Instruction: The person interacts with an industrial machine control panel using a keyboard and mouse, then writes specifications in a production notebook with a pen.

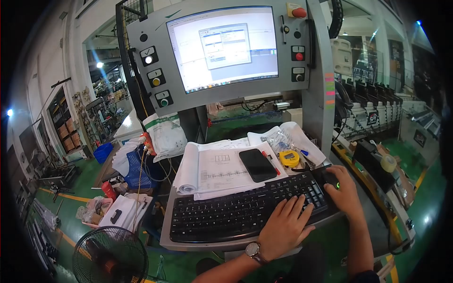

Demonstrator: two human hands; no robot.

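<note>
My left hand, with a watch on its wrist, rests over the right end of a black keyboard. Its fingers are spread across the number keys. To the right of the keyboard, my right hand is curled over a dark computer mouse with a small green light. Behind the keys, printed drawings lie partly rolled at the left. On them rest a black phone and a red pen. A yellow tape measure sits near the mouse.
Above the shelf stands a control panel with a lit screen, push buttons and a red emergency stop. A fan is at lower left, beside a pink basket. Machinery stands at right.
</note>
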